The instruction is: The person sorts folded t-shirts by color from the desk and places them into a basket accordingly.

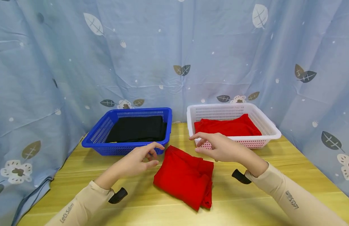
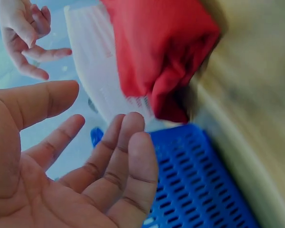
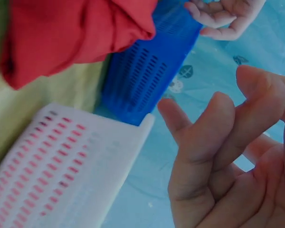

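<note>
A folded red garment (image 1: 184,179) lies on the table between my two hands, its layers loose at the right side. My left hand (image 1: 139,160) hovers left of it, near the blue basket's front corner, fingers relaxed and holding nothing. On the other side, my right hand (image 1: 219,146) hangs in front of the white basket, fingers loosely bent with nothing in them. Both wrist views show bare palms apart from the red cloth (image 2: 156,42). Folded black cloth (image 1: 137,128) lies in the blue basket (image 1: 89,144), and another red garment (image 1: 228,125) lies in the white basket (image 1: 268,137).
Both baskets stand side by side at the back of the yellow wood-grain table (image 1: 151,213), with a narrow gap between them. A blue curtain (image 1: 151,47) with leaf prints hangs behind and along both sides. Black straps (image 1: 118,196) show at the wrists.
</note>
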### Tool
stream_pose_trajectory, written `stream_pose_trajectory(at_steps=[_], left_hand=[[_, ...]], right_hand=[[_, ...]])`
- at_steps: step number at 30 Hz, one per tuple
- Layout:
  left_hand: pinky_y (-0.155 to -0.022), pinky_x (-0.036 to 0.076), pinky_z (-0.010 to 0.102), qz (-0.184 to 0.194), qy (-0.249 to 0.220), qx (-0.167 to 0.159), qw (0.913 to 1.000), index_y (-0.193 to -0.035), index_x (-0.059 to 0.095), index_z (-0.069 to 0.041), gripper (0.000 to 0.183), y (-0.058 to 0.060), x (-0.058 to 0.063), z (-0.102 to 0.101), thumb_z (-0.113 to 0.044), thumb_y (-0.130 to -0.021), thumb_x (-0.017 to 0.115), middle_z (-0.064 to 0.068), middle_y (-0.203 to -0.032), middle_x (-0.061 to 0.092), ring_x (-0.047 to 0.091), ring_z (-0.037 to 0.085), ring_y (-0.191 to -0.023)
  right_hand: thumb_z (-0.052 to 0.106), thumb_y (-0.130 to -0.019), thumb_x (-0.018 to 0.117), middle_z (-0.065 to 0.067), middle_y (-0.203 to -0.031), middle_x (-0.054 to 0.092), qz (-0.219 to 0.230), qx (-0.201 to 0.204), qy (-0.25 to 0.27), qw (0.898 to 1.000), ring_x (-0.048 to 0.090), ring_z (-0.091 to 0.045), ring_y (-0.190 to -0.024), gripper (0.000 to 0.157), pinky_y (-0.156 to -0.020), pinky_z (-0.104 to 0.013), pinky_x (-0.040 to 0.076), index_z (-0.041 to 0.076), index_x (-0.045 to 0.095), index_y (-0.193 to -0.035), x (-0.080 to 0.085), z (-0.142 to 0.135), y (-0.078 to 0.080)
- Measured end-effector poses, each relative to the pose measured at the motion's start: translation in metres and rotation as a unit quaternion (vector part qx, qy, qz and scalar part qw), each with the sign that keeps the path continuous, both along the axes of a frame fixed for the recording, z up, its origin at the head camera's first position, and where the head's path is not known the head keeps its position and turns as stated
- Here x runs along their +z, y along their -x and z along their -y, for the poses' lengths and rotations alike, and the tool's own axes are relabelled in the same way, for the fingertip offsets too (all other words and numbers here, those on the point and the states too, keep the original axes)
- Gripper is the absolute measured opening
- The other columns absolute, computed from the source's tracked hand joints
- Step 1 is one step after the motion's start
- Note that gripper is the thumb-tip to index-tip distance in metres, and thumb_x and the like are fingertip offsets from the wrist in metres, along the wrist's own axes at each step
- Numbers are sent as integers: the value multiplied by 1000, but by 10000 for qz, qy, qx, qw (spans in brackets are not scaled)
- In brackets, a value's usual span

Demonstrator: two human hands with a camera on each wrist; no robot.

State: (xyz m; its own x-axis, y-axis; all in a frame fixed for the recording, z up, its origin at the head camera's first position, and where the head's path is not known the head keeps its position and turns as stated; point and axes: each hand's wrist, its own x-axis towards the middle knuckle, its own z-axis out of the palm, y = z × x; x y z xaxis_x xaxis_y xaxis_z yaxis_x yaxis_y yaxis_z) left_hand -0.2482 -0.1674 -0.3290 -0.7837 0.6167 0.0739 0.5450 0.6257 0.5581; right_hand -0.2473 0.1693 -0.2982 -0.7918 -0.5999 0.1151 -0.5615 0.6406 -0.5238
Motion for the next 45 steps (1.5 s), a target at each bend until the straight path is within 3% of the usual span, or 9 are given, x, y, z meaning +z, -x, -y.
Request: stream_pose_trajectory(at_steps=[1, 4, 8, 15, 21, 25, 33, 45], left_hand=[[-75, 53, 26, 52, 26, -7, 10000, -138, 51, -28, 46, -1, -2, -1, -20, -96, 68, 1, -105, 64, 65, 10, -89], [-75, 53, 27, 194, 67, -17, 9998, -139, 51, -23, 46, -4, -9, -3, -22, -96, 68, 5, -108, 63, 64, 12, -89], [-77, 54, 28, 468, 111, -14, 9988, -142, 49, -21, 49, -5, -19, -4, -25, -97, 68, 3, -106, 63, 65, 13, -90], [-79, 54, 33, 1125, 72, -124, 9935, -146, 44, -28, 55, -5, -28, -9, -29, -96, 68, 3, -105, 63, 66, 16, -90], [-63, 43, 27, 1332, 86, -109, 9910, -145, 44, -34, 56, -5, -32, -11, -31, -95, 70, 5, -98, 57, 56, 16, -75], [-59, 38, 26, 1336, 56, -137, 9909, -143, 46, -37, 55, -5, -32, -13, -31, -94, 70, 7, -95, 53, 50, 14, -67], [-56, 48, 26, 1915, -356, -197, 9806, -140, 48, -36, 53, -7, -36, -16, -24, -94, 71, 10, -97, 52, 60, 18, -69], [-56, 54, 34, 2323, -469, -266, 9711, -138, 49, -37, 52, -12, -39, -20, -23, -93, 72, 10, -96, 55, 62, 22, -67]], right_hand=[[36, -97, 66, 0, -121, 70, 30, -37, -42, 10000, 69, -14, -95, 44, -66, -28, 57, 31, 55, -139, -2, -4, -4], [36, -97, 67, -1, -121, 69, 261, -74, -100, 9996, 67, -11, -69, 47, -54, -28, 55, 31, 53, -141, -8, -15, -16], [44, -97, 63, -2, -118, 69, 566, -6, -249, 9981, 54, -11, -43, 50, -50, -29, 52, 34, 49, -144, -14, -27, -29], [46, -98, 61, -3, -114, 67, 1545, 78, -365, 9873, 57, -23, -41, 50, -53, -31, 53, 36, 47, -145, -29, -41, -41], [42, -98, 63, -1, -112, 66, 2133, 247, -208, 9765, 54, -20, -41, 49, -48, -36, 53, 34, 49, -145, -43, -42, -45], [41, -98, 63, -1, -111, 65, 2270, 380, -74, 9731, 55, -22, -41, 46, -47, -37, 54, 36, 50, -142, -49, -40, -45], [40, -98, 64, -5, -107, 59, 2538, 491, 161, 9659, 53, -15, -42, 42, -49, -34, 53, 37, 54, -139, -57, -38, -41], [34, -98, 65, -8, -115, 60, 3119, 672, 519, 9463, 52, -15, -43, 43, -46, -26, 49, 34, 54, -140, -65, -40, -37]])
